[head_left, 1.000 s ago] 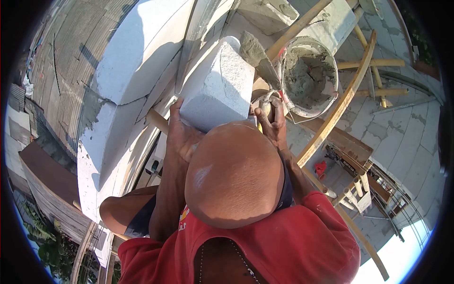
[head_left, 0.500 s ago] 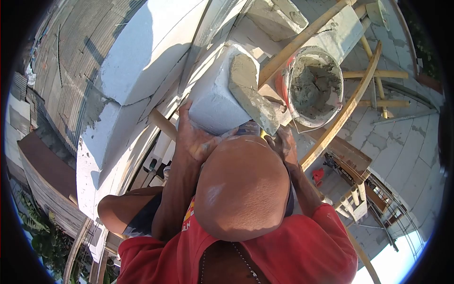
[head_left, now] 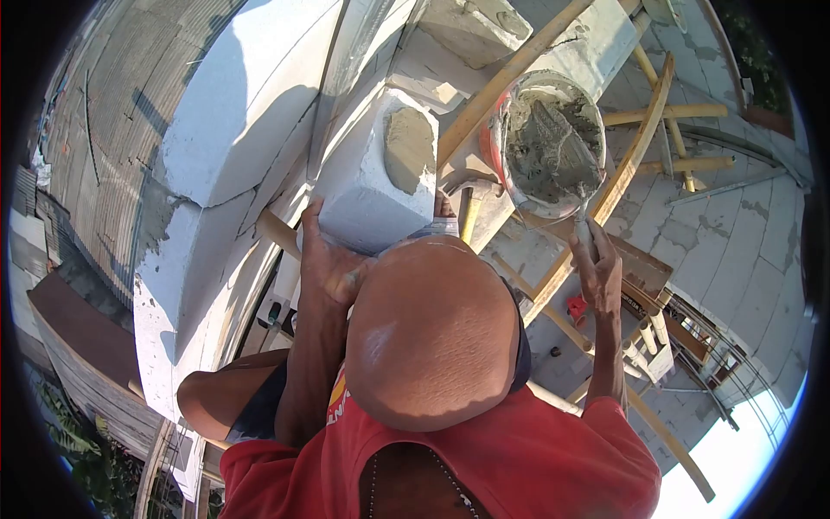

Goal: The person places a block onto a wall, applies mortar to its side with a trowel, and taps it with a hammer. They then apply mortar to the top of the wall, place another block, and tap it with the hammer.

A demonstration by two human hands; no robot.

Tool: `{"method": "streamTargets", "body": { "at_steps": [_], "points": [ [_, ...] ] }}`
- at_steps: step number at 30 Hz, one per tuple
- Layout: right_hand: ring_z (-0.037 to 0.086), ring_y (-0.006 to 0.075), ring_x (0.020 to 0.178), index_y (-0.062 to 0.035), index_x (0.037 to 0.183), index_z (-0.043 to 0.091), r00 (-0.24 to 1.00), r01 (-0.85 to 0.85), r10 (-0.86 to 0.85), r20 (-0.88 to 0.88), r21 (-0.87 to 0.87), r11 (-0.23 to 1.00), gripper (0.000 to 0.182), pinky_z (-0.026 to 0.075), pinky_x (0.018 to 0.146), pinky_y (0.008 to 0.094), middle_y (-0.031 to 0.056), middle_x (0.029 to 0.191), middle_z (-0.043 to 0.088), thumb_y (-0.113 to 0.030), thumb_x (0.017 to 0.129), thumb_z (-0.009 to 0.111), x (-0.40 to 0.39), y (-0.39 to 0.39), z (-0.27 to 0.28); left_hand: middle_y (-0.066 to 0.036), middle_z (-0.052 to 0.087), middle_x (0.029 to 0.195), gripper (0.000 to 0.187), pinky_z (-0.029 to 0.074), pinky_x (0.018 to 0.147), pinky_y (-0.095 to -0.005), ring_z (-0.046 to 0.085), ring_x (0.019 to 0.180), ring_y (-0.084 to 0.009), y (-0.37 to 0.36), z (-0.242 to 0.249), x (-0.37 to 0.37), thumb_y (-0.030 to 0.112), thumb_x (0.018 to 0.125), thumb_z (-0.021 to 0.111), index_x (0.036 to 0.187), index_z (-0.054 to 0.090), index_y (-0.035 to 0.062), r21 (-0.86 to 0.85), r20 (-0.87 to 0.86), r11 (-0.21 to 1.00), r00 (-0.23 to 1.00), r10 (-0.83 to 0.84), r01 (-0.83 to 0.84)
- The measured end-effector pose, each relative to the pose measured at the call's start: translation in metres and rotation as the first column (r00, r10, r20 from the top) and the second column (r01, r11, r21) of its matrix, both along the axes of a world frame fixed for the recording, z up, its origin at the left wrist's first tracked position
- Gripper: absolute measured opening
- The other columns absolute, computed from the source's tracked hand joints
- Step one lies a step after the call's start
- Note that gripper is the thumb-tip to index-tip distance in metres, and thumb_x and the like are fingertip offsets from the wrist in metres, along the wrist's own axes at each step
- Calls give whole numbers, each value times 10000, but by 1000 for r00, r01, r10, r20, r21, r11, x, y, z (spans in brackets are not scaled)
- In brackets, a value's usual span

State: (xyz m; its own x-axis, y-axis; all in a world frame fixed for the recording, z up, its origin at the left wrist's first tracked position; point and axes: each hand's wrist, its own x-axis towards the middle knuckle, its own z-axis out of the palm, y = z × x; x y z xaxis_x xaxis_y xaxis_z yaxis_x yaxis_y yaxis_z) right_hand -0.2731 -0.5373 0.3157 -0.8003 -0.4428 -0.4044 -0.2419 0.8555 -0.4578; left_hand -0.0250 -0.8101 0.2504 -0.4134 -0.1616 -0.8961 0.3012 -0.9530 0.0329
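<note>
My left hand (head_left: 333,264) is against the near lower side of a white lightweight concrete block (head_left: 367,186), its fingers along the left edge. A patch of wet grey mortar (head_left: 409,149) lies on the block's right face. My right hand (head_left: 596,259) grips the handle of a trowel (head_left: 553,134), whose mortar-coated blade rests in the grey mix inside a bucket (head_left: 600,173). Between block and bucket lies a hammer (head_left: 471,212) with a yellow handle. Toes (head_left: 443,206) show just beside the block. My head hides what is below the block.
A white block wall (head_left: 251,121) runs along the left, with a corrugated roof (head_left: 104,112) lower down beyond it. Bamboo poles (head_left: 514,82) and a wooden strip (head_left: 635,173) cross around the bucket. Another mortar-stained block (head_left: 475,30) sits at the top.
My right hand has moved right and carried the trowel from the block's face into the bucket. The mortar patch and hammer are uncovered now. My left hand stays at the block.
</note>
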Motion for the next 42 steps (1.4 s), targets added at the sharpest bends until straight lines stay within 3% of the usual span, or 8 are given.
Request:
{"method": "streamTargets", "body": {
  "at_steps": [8, 13, 17, 23, 31, 37, 39, 42],
  "points": [
    [645, 181, 710, 7, 1243, 647, 753, -560, 640, -154, 359, 746, 452, 538, 662, 353, 131, 870, 680, -361, 980, 628, -90, -45, -62, -154, 498, 1441, 740, 438, 1050, -597, 496, 1306, -378, 4, 13, 4, 576, 910, 541, 1479, 403, 124, 25, 35, 999, 999, -30, 29],
    [662, 190, 673, 11, 1205, 663, 932, -258, 184, 313, 216, 942, 459, 534, 633, 341, 121, 874, 699, -376, 958, 656, -66, -54, -3, -162, 470, 1461, 750, 437, 1054, -596, 464, 1332, -379, 6, 6, 4, 575, 905, 550, 1486, 393, 128, 50, 98, 998, 995, -33, 29],
    [579, 100, 582, -15, 1229, 658, 758, 188, -153, 634, 12, 982, 466, 465, 512, 251, 43, 830, 654, -377, 937, 683, -64, -11, 0, -165, 472, 1454, 750, 439, 1055, -593, 466, 1327, -377, 7, -4, 9, 554, 897, 580, 1486, 393, 129, 42, 57, 999, 998, -17, 14],
    [550, 123, 557, -6, 1281, 593, 573, 541, -177, 800, -208, 815, 542, 431, 466, 259, 68, 853, 629, -387, 909, 694, -36, 32, -37, -162, 482, 1443, 741, 452, 1049, -573, 487, 1299, -374, 2, 1, 3, 540, 885, 617, 1464, 420, 122, 65, 64, 998, 998, -7, 3],
    [588, 152, 597, 16, 1233, 607, 740, 453, -47, 671, -445, 773, 464, 464, 514, 283, 103, 899, 642, -339, 935, 642, -14, 4, -30, -164, 502, 1428, 716, 454, 1052, -564, 503, 1283, -371, 2, 10, 0, 543, 899, 603, 1440, 453, 98, 37, -27, 999, 1000, 2, -1],
    [641, 214, 877, 72, 1339, 528, 926, 209, -3, 378, -504, 838, 600, 517, 805, 317, 138, 1123, 625, -341, 944, 709, 76, -39, -95, -209, 483, 1438, 716, 473, 1026, -600, 504, 1291, -390, 3, 9, -7, 543, 930, 555, 1460, 428, 78, 92, -169, 993, 981, 94, -79],
    [626, 285, 990, 69, 1358, 510, 985, -164, 169, -28, -433, 886, 619, 508, 862, 366, 194, 1198, 602, -312, 925, 734, 89, -51, -125, -221, 481, 1432, 725, 485, 1010, -614, 504, 1289, -403, 4, -1, -3, 547, 933, 549, 1463, 421, 69, 211, -299, 968, 934, 194, -134],
    [612, 333, 1048, 38, 1335, 536, 959, -266, 279, -47, -480, 836, 588, 501, 879, 405, 233, 1169, 597, -284, 897, 761, 100, -51, -142, -230, 481, 1420, 742, 496, 997, -624, 504, 1284, -415, 7, -10, -5, 554, 926, 556, 1467, 411, 68, 204, -368, 966, 902, 225, -158]
  ]
}}
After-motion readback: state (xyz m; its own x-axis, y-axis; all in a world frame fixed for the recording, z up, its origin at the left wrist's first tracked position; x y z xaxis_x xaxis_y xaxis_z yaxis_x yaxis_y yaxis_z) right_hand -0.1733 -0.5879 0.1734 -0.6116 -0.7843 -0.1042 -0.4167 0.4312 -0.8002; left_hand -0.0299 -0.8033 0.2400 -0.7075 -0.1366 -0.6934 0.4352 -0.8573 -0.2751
